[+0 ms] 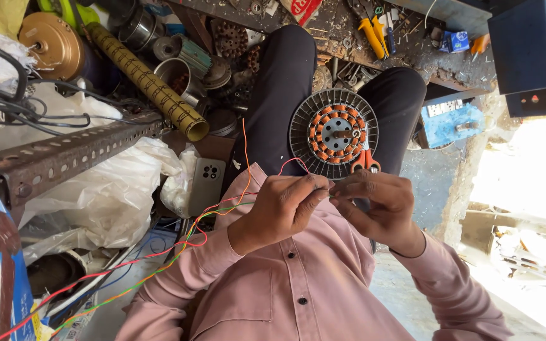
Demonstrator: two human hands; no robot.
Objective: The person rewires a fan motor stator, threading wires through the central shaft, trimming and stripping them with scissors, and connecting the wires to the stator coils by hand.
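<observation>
My left hand (285, 208) and my right hand (374, 203) meet in front of my chest, fingertips pinched together on thin coloured wires (213, 215). The red, green and orange wires trail off to the lower left, and one orange strand runs up over my dark trouser leg. On my lap, just beyond the hands, lies a round fan motor (333, 132) with copper windings and a grey ribbed rim. Orange-handled scissors (366, 162) rest at its near edge, right above my right hand.
A phone (206, 183) lies beside my left leg by white plastic bags (105, 196). A perforated metal angle bar (64, 155), a yellowish tube (150, 82) and a brass motor cover (52, 41) crowd the left. Yellow screwdrivers (371, 35) lie on the cluttered bench ahead.
</observation>
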